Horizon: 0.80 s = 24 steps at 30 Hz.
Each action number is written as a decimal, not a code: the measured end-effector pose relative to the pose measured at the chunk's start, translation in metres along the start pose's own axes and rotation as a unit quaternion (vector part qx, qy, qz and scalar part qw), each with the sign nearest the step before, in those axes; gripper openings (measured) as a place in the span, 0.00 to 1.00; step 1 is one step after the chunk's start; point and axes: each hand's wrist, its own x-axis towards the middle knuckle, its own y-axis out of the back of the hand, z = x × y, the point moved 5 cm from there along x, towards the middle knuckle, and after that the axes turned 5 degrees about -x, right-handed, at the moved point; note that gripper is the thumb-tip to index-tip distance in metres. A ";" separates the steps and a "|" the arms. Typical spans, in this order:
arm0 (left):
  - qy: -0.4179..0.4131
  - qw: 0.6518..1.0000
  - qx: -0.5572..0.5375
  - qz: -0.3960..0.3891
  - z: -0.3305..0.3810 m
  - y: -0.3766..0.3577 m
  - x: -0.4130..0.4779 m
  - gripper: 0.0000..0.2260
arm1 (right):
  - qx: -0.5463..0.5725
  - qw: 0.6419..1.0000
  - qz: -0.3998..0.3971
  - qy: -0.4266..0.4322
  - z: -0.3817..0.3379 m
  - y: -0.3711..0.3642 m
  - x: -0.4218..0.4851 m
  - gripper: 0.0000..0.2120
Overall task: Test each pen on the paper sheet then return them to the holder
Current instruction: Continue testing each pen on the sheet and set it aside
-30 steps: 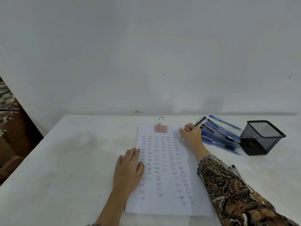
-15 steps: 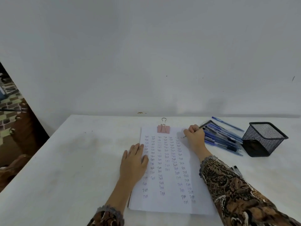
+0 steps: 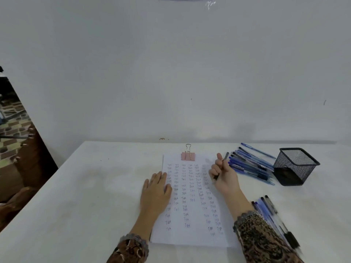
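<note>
- Currently, the paper sheet [image 3: 197,215] lies flat on the white table [image 3: 85,196], its long side running 6 to 12 o'clock, with columns of small handwritten marks across it.
- A pink binder clip [image 3: 188,156] is clamped on the sheet's 12 o'clock edge.
- The left hand [image 3: 154,192] lies flat with straight fingers, palm down, on the sheet's 9 o'clock edge, partly on paper and partly on table.
- The right hand [image 3: 225,177] is over the sheet's 2 o'clock corner, fingers curled round a dark pen [image 3: 225,158].
- The pen slants, with its upper end toward 1 o'clock and its tip down over the rightmost column. Cannot tell whether the tip touches the paper.
- A loose pile of blue and black pens [image 3: 250,166] lies on the table at 2 o'clock of the sheet, between the right hand and the holder.
- The black mesh holder [image 3: 292,164] stands at 3 o'clock of the sheet, just beside the pile.
- A second group of pens [image 3: 266,209] lies at 4 o'clock, beside the patterned right sleeve [image 3: 262,242]; it is blurred.
</note>
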 end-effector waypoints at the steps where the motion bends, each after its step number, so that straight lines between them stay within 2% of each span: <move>1: 0.001 1.000 -0.002 -0.001 0.000 0.000 -0.001 0.22 | 0.019 1.000 0.005 -0.001 0.003 0.003 -0.004 0.16; 4: 0.003 1.000 -0.011 -0.001 0.001 0.002 -0.003 0.22 | -0.013 0.999 0.037 0.031 0.005 0.009 -0.014 0.16; 7: 0.004 1.000 -0.016 -0.004 0.000 0.002 -0.004 0.22 | -0.094 0.990 0.087 0.051 0.005 0.007 -0.024 0.18; 10: 0.002 1.000 -0.014 -0.008 0.000 0.002 -0.004 0.22 | -0.241 0.956 0.147 0.085 -0.008 0.003 -0.040 0.16; 11: 0.001 1.000 -0.012 -0.009 0.000 0.002 -0.004 0.22 | -0.330 0.924 0.158 0.108 -0.018 0.001 -0.047 0.15; 12: 0.001 1.000 -0.011 -0.009 0.000 0.002 -0.004 0.22 | -0.446 0.870 0.167 0.130 -0.031 0.000 -0.053 0.14; 14: -0.001 1.000 -0.009 -0.007 0.000 0.001 -0.004 0.22 | -0.684 0.692 0.176 0.151 -0.059 0.001 -0.066 0.11; 15: -0.002 1.000 -0.011 -0.005 0.000 0.001 -0.004 0.22 | -0.761 0.607 0.182 0.137 -0.071 0.009 -0.069 0.11; 16: -0.003 1.000 -0.014 -0.002 0.000 0.001 -0.004 0.22 | -0.810 0.540 0.198 0.111 -0.082 0.020 -0.073 0.11; 18: -0.003 1.000 -0.020 0.000 0.000 0.001 -0.004 0.22 | -0.861 0.445 0.240 0.052 -0.096 0.048 -0.079 0.12; 20: -0.003 1.000 -0.021 0.001 0.000 0.000 -0.003 0.22 | -0.885 0.389 0.257 -0.004 -0.099 0.068 -0.088 0.10; 24: -0.006 1.000 -0.019 0.006 -0.001 0.000 -0.002 0.22 | -0.900 0.368 0.225 -0.063 -0.095 0.077 -0.100 0.07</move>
